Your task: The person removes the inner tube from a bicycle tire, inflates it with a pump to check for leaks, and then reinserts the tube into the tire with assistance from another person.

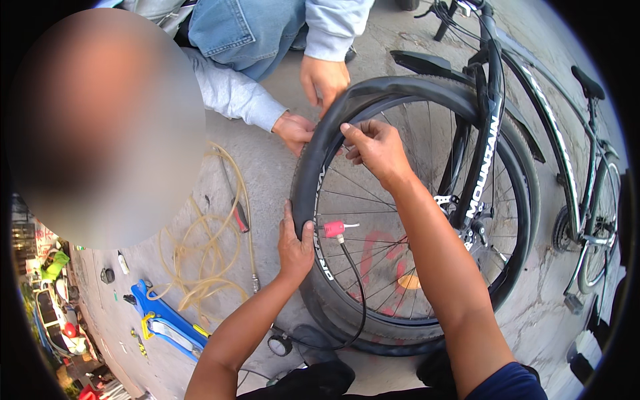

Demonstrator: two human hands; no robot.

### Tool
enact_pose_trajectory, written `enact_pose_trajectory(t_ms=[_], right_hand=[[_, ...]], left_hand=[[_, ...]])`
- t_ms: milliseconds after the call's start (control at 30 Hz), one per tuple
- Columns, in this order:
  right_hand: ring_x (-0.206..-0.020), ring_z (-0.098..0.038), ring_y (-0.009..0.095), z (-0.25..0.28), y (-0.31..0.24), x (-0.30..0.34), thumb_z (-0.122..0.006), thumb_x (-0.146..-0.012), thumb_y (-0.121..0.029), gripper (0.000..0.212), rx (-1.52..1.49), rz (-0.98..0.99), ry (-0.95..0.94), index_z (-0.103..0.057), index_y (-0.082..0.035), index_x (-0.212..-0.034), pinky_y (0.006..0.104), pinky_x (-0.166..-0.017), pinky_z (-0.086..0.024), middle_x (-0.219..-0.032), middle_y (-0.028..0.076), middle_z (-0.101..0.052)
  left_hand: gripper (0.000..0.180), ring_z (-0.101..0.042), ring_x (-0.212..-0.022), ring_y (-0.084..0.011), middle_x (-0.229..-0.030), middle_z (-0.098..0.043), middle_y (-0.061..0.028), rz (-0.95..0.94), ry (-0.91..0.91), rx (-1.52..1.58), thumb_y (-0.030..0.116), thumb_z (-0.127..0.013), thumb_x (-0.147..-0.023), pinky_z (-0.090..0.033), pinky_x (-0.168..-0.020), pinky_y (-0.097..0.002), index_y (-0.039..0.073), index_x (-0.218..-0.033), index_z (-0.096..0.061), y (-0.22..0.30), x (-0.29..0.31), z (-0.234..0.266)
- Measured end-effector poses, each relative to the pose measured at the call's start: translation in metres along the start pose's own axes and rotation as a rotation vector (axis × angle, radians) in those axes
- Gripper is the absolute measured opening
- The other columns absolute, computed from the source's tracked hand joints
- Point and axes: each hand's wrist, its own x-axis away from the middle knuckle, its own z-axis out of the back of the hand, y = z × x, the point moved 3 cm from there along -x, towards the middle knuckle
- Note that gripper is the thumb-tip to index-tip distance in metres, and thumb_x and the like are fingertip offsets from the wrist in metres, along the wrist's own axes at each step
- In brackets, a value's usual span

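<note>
As two bare forearms reach in from the lower edge, both hands meet a smooth black tube [310, 175] that bows along the upper left of a bicycle wheel's rim [324, 261]. Its long axis is an arc, climbing away from the person, then bending right toward the fork [483, 175]. The left hand [295, 248] is nearer the body, cupped round the arc's outer left side, thumb on the near face and fingers along the edge. Farther up, the right hand [375, 148] comes from inside the wheel; the tube lies just left of its curled fingers, with the thumb at the inner edge. Whether those fingertips pinch anything cannot be told. Across from them, a co-worker's two hands [325, 79] are at the outer upper-left curve, so the tube runs between the co-worker and the right hand. Below, a pink pump head [334, 229] sits beside the rim, right of the left hand.
</note>
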Motion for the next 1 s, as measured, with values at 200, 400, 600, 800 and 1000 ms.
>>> enact_pose_trajectory(t_ms=[200, 400, 600, 800, 1000], right_hand=[[-0.062, -0.067, 0.014, -0.018, 0.012, -0.008, -0.079, -0.096, -0.021, 0.027, 0.201, -0.070, -0.171, -0.073, 0.005, -0.097, 0.0278, -0.056, -0.053, -0.082, 0.010, -0.074], [-0.062, -0.071, 0.016, -0.037, 0.038, 0.019, -0.080, -0.091, -0.016, 0.024, 0.258, -0.037, -0.064, -0.074, 0.007, -0.095, 0.0314, -0.056, -0.055, -0.078, 0.012, -0.075], [-0.068, -0.075, 0.022, -0.053, 0.058, 0.040, -0.082, -0.087, -0.022, 0.030, 0.212, 0.025, -0.007, -0.075, 0.007, -0.095, 0.0359, -0.066, -0.058, -0.077, 0.015, -0.077], [-0.064, -0.069, 0.015, -0.069, 0.058, 0.043, -0.079, -0.090, -0.016, 0.025, 0.321, 0.116, 0.099, -0.073, 0.008, -0.094, 0.0324, -0.062, -0.055, -0.074, 0.012, -0.075], [-0.068, -0.075, 0.025, -0.067, 0.060, 0.042, -0.075, -0.091, -0.020, 0.033, 0.200, 0.058, 0.095, -0.074, 0.012, -0.097, 0.0384, -0.065, -0.058, -0.076, 0.020, -0.076]], left_hand=[[0.079, -0.061, -0.121, -0.0453, -0.135, -0.056, -0.0300, 0.077, -0.015, 0.046, 0.047, -0.059, -0.107, -0.050, -0.102, -0.0475, 0.005, -0.167, -0.028, -0.004, 0.001, 0.000], [0.082, -0.061, -0.121, -0.0469, -0.136, -0.056, -0.0309, 0.099, -0.008, 0.062, 0.047, -0.062, -0.105, -0.050, -0.103, -0.0489, 0.006, -0.167, -0.028, -0.003, 0.002, 0.001], [0.082, -0.061, -0.122, -0.0492, -0.136, -0.056, -0.0316, 0.114, -0.004, 0.030, 0.047, -0.063, -0.104, -0.050, -0.103, -0.0506, 0.005, -0.166, -0.030, -0.001, 0.003, 0.003], [0.082, -0.061, -0.123, -0.0491, -0.136, -0.056, -0.0320, 0.083, 0.008, 0.028, 0.047, -0.063, -0.104, -0.050, -0.103, -0.0504, 0.002, -0.165, -0.030, -0.002, 0.002, 0.003], [0.081, -0.061, -0.121, -0.0480, -0.136, -0.056, -0.0324, 0.066, 0.014, 0.031, 0.045, -0.063, -0.105, -0.050, -0.103, -0.0490, 0.000, -0.164, -0.030, -0.002, 0.004, 0.003]])
